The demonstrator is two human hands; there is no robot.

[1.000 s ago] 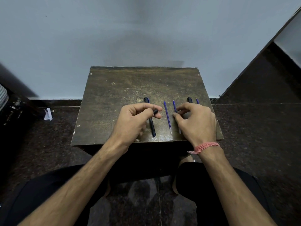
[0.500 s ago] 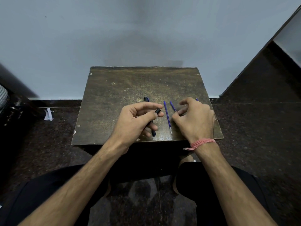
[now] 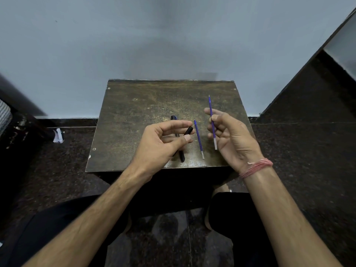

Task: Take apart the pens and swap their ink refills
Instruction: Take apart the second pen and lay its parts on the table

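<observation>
— Purple ink refill (image 3: pixel 212 125) pinched in the right hand (image 3: pixel 233 139), raised over the surface (image 3: pixel 134 112); its long axis runs away from the person, tip far.

— And the left hand (image 3: pixel 159 145)?

— Closed on a black pen part (image 3: pixel 188 130), mostly hidden. Second refill (image 3: pixel 199 140) and black barrel (image 3: pixel 180 149) lie alongside, pointing likewise.

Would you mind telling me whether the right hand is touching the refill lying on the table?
Apart. The head view shows bare tabletop between the right hand and the lying refill.
</observation>
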